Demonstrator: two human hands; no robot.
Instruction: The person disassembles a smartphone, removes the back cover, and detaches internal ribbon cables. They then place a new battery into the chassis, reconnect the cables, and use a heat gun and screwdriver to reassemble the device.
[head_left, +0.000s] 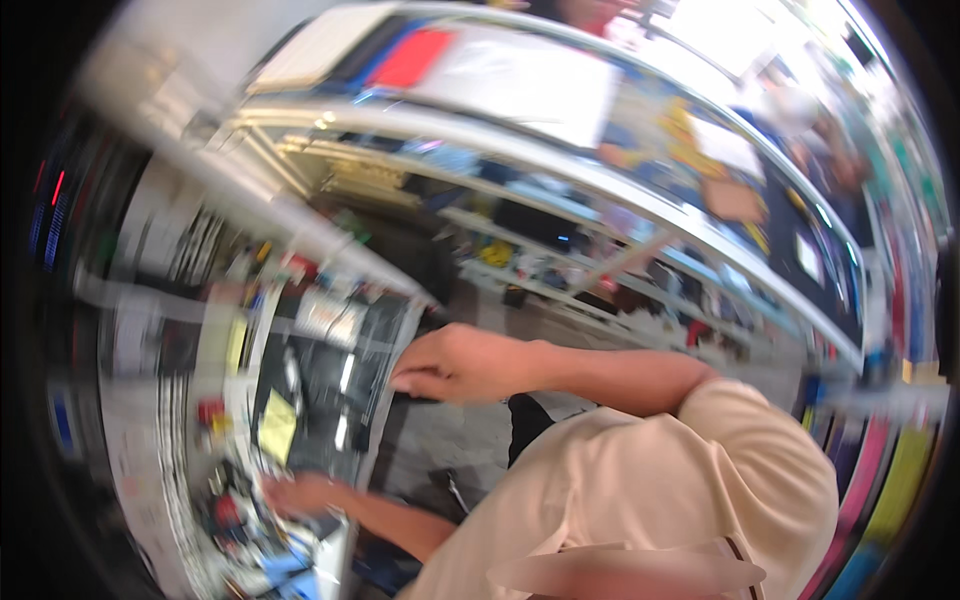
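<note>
My right hand (445,362) hangs beside the edge of a narrow work table, its fingers curled in with nothing showing between them. Lower in the view, my left hand (300,495) reaches over the same table, close to a jumble of small items (235,520); motion smears its fingers. A dark, glossy surface (335,385) covers part of the table between the hands. On it lie a yellow sheet (278,425) and a whitish paper or packet (330,318). Blur hides any finer detail.
A long white-framed bench (480,130) runs across the top, bearing a red sheet (412,56), a large white sheet (520,82) and a brown piece (733,200). Shelves beneath it hold mixed goods. Upright coloured rolls or boards (895,480) stand at right. Grey floor (440,440) shows between.
</note>
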